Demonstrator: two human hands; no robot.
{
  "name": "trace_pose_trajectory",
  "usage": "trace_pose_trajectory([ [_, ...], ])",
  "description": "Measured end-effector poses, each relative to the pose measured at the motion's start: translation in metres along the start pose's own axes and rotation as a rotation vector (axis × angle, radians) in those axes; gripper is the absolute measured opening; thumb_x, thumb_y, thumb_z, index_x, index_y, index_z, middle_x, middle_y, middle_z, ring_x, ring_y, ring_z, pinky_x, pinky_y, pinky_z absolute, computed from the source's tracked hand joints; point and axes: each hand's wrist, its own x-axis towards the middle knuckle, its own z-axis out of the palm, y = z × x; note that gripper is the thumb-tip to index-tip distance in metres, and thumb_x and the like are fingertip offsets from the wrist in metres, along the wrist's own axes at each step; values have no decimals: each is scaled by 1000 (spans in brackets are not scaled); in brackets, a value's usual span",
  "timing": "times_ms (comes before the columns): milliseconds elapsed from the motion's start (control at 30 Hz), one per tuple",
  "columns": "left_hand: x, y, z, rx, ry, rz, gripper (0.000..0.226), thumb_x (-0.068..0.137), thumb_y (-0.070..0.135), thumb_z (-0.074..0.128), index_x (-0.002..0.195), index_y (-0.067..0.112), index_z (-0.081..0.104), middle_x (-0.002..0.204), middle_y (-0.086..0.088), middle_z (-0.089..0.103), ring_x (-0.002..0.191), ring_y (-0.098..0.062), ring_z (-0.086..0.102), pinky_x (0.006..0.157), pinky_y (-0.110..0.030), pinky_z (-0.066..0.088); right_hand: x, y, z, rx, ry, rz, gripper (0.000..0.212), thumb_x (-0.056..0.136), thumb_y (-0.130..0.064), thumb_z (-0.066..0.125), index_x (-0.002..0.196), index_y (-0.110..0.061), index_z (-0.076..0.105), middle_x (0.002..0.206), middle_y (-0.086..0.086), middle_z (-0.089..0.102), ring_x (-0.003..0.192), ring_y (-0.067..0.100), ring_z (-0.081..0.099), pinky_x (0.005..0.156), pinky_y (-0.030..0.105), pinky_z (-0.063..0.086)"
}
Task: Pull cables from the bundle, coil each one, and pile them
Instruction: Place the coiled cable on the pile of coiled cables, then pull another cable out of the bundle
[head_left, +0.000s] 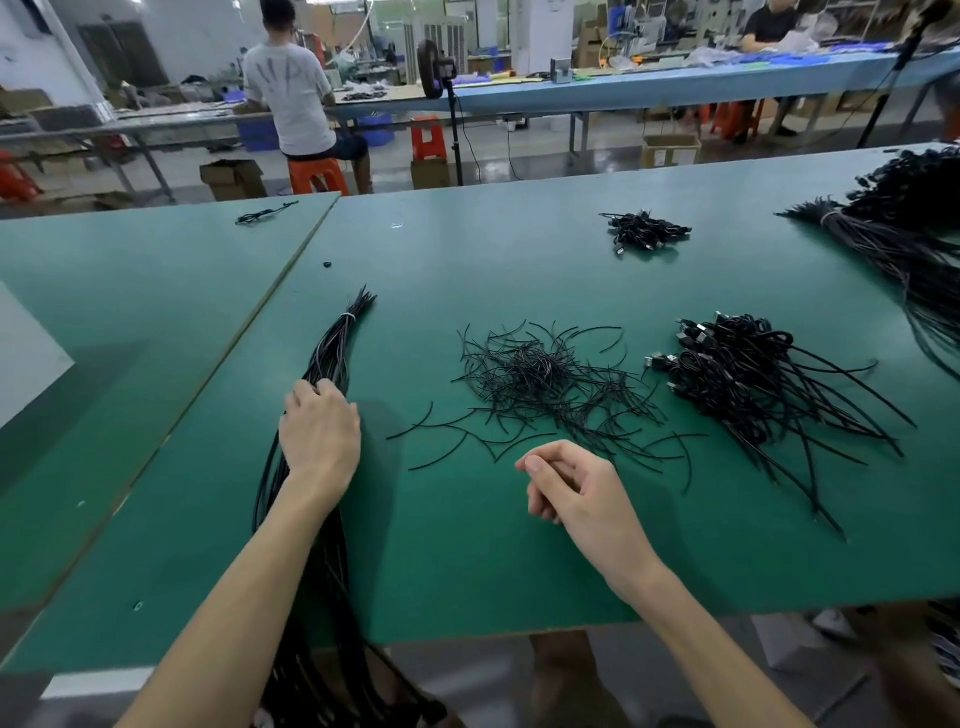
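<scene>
A long bundle of black cables (335, 345), tied near its far tip with a pale band, lies on the green table (467, 561) at the left and hangs over the near edge. My left hand (319, 428) rests on the bundle, fingers curled over the strands. My right hand (569, 486) hovers above bare table at the centre, fingers loosely curled with nothing visible in it. A pile of coiled cables with plugs (737, 369) lies to the right, tails trailing toward me.
A heap of short black wire ties (540, 379) lies mid-table. A small coiled pile (644, 231) sits farther back. A large bundle (914, 234) covers the far right corner. A seam (270, 306) divides two tabletops. People work at benches behind.
</scene>
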Motion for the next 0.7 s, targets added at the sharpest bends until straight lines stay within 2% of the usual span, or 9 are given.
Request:
trace_pose_trajectory([
  [67,3,-3,0,-30,0,-26,25,105,18,55,116,-4,54,122,-26,56,114,-40,54,80,-45,46,0,0,0,-2,-2,2,13,103,-16,59,95,-13,69,67,1,68,62,7,59,61,17,47],
  [167,13,-8,0,-68,-51,-85,30,105,22,56,115,-5,59,114,-24,64,109,-41,58,80,-48,47,0,1,1,-11,-7,5,13,104,-14,58,96,-13,69,68,1,68,62,7,59,61,18,47],
  [267,16,-11,2,-71,-33,-60,27,104,22,53,92,-2,59,99,-20,66,91,-39,58,71,-42,42,-1,0,0,-16,-10,8,13,104,-14,58,96,-13,69,68,2,68,62,6,59,62,18,47],
  [333,13,-11,2,-75,-6,-42,33,103,20,52,77,1,54,85,-17,64,81,-37,56,65,-40,41,0,0,1,-19,-9,6,13,104,-13,58,96,-13,69,68,2,68,62,6,59,62,18,48],
  [467,7,-14,-2,-170,-16,-19,44,101,19,53,60,4,43,63,-12,52,72,-37,56,58,-39,39,-1,1,1,-27,-11,6,13,104,-13,58,96,-13,69,69,2,68,63,6,60,61,18,47],
  [567,-2,-8,-10,-279,-17,26,47,96,20,56,53,9,39,48,-4,41,50,-26,41,50,-33,36,0,0,1,-34,-9,1,14,104,-13,58,95,-13,69,68,3,68,62,7,59,61,18,47],
  [633,-11,0,-15,-400,-53,41,49,94,24,58,51,15,37,43,3,36,42,-18,30,47,-28,32,0,0,1,-37,-8,-3,14,103,-13,58,95,-13,69,68,3,68,62,7,59,62,18,47],
  [700,-17,12,-21,-560,-209,30,46,93,28,61,53,17,40,47,2,41,44,-18,30,52,-28,33,0,0,1,-39,-12,-2,14,103,-13,58,95,-13,69,68,3,68,62,7,59,62,18,47],
])
